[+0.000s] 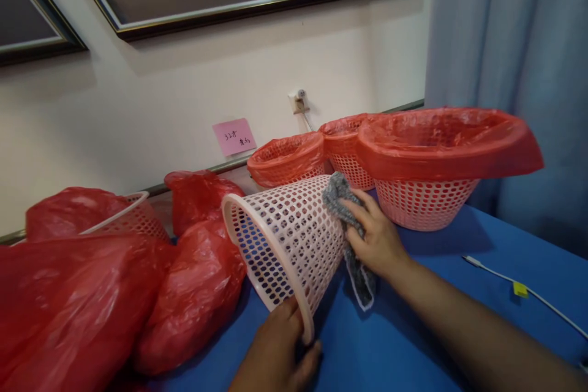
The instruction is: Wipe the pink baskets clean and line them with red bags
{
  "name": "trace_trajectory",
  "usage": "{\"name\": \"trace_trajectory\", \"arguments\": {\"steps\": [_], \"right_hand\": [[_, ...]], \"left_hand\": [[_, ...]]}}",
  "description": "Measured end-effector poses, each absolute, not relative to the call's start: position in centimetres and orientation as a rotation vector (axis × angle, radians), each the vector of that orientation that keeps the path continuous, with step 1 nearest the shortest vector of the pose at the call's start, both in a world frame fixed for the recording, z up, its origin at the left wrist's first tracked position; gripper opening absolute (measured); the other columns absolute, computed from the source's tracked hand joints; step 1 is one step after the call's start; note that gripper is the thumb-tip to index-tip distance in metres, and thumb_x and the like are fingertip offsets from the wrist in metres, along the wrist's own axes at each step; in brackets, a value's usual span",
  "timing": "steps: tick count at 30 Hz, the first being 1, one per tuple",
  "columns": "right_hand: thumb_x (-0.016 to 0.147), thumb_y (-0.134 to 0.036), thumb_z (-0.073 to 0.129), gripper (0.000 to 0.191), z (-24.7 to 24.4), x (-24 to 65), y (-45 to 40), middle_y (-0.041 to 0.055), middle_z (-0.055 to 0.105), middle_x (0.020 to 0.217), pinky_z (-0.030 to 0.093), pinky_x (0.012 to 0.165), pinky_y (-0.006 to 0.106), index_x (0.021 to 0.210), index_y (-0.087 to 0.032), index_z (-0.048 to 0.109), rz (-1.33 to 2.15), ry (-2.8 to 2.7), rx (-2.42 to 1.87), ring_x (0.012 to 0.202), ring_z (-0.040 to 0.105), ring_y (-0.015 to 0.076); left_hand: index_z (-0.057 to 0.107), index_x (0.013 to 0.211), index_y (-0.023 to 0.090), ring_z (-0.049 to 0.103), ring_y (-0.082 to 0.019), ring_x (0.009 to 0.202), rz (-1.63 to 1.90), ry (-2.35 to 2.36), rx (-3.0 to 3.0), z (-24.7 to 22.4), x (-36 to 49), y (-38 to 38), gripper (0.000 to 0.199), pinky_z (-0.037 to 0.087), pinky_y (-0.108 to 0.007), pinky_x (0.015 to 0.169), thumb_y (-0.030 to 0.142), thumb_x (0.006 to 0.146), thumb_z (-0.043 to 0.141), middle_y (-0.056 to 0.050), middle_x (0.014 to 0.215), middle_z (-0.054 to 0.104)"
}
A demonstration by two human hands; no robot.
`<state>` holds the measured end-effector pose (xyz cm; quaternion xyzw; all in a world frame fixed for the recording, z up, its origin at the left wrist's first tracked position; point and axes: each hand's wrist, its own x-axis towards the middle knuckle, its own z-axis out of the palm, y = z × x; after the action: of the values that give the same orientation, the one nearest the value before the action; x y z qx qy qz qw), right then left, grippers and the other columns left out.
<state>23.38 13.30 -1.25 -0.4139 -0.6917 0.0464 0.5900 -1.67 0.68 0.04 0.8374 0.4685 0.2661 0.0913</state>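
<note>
A pale pink perforated plastic wastebasket [294, 220] lies tilted on its side, its open mouth facing left and toward me. My left hand [280, 343] grips the lower rim, fingers inside the mouth and thumb outside. With bent fingers, my right hand [374, 236] presses a grey cloth [340, 196] against the basket's outer wall near its base. Part of the cloth hangs below that hand toward the blue table [367, 349].
Several baskets lined with red bags stand behind, the nearest basket [422, 202] at right. Red plastic bags [197, 282] crowd the left, near another basket [138, 214]. A white cable [542, 300] lies at right. A pink note [234, 136] and socket [298, 101] are on the wall.
</note>
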Motion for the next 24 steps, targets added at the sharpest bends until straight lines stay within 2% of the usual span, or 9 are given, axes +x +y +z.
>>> {"name": "trace_trajectory", "arguments": {"steps": [3,6,9,12,14,17,20,22,24], "right_hand": [[0.083,-0.009,0.058,0.061,-0.9,22.1,10.7,0.0164,0.056,0.156,0.055,0.115,0.054,0.143,-0.021,0.064,0.076,-1.832,-0.756,0.139,0.061,0.0327],[0.082,-0.011,0.059,0.062,-0.6,21.3,8.9,0.0187,0.058,0.153,0.062,0.104,0.05,0.144,-0.019,0.062,0.058,-1.983,-0.572,0.129,0.067,0.032],[0.083,-0.014,0.058,0.06,-0.4,20.9,7.9,0.0199,0.059,0.151,0.065,0.093,0.048,0.143,-0.017,0.06,-0.026,-1.992,-0.362,0.118,0.071,0.0309],[0.084,-0.017,0.056,0.057,-0.4,20.5,7.3,0.0183,0.064,0.146,0.067,0.083,0.044,0.14,-0.018,0.062,-0.109,-1.974,-0.213,0.108,0.073,0.0294],[0.085,-0.017,0.056,0.057,-0.6,20.7,7.8,0.0179,0.064,0.147,0.067,0.089,0.045,0.142,-0.018,0.062,-0.097,-1.94,-0.292,0.114,0.073,0.0303],[0.087,-0.014,0.056,0.057,-1.1,21.8,10.4,0.0169,0.06,0.152,0.06,0.109,0.052,0.143,-0.02,0.063,-0.01,-1.764,-0.694,0.134,0.065,0.0324],[0.088,-0.014,0.055,0.053,-1.5,23.1,13.0,0.0172,0.061,0.149,0.057,0.112,0.057,0.138,-0.021,0.067,0.056,-1.575,-1.006,0.136,0.065,0.0347],[0.087,-0.013,0.056,0.053,-1.4,23.2,12.8,0.0188,0.06,0.149,0.057,0.112,0.058,0.139,-0.019,0.066,0.043,-1.589,-0.989,0.136,0.064,0.0357],[0.087,-0.013,0.056,0.058,-1.0,22.5,10.8,0.0196,0.056,0.153,0.056,0.114,0.056,0.144,-0.017,0.062,-0.008,-1.712,-0.803,0.139,0.062,0.0349]], "left_hand": [[0.049,0.161,0.026,0.068,-0.037,0.135,1.032,1.361,2.307,-0.7,-2.3,0.0,0.074,0.054,-0.054,0.115,0.045,0.094,0.073,-0.016,0.147,0.07],[0.052,0.158,0.027,0.066,-0.034,0.136,1.457,1.376,1.953,-1.4,-2.6,-0.8,0.062,0.053,-0.051,0.118,0.055,0.103,0.057,-0.012,0.15,0.068],[0.068,0.141,0.025,0.073,-0.029,0.122,1.535,1.451,1.896,-1.4,-2.3,-1.2,0.045,0.055,-0.045,0.115,0.049,0.108,0.05,-0.01,0.133,0.076],[0.076,0.122,0.025,0.076,-0.02,0.087,1.376,1.397,2.203,-0.7,-2.0,-1.0,0.032,0.064,-0.03,0.088,0.042,0.106,0.055,-0.006,0.103,0.081],[0.076,0.116,0.026,0.073,-0.017,0.073,1.254,1.324,2.425,-0.2,-1.9,-0.7,0.022,0.063,-0.024,0.076,0.032,0.103,0.06,-0.003,0.091,0.079],[0.071,0.12,0.026,0.077,-0.019,0.082,1.119,1.279,2.602,0.3,-1.7,-0.3,0.024,0.064,-0.026,0.081,0.022,0.098,0.062,-0.004,0.094,0.079],[0.069,0.108,0.026,0.078,-0.019,0.084,0.988,1.277,2.631,0.1,-1.4,0.1,0.014,0.065,-0.026,0.08,0.02,0.097,0.062,-0.002,0.088,0.077],[0.067,0.103,0.026,0.078,-0.02,0.084,0.918,1.276,2.625,-0.1,-1.1,0.3,0.01,0.065,-0.027,0.082,0.02,0.098,0.061,-0.003,0.087,0.076],[0.067,0.114,0.025,0.078,-0.021,0.093,0.887,1.27,2.619,-0.2,-0.9,0.4,0.018,0.065,-0.03,0.088,0.02,0.098,0.06,-0.006,0.097,0.078]]}}
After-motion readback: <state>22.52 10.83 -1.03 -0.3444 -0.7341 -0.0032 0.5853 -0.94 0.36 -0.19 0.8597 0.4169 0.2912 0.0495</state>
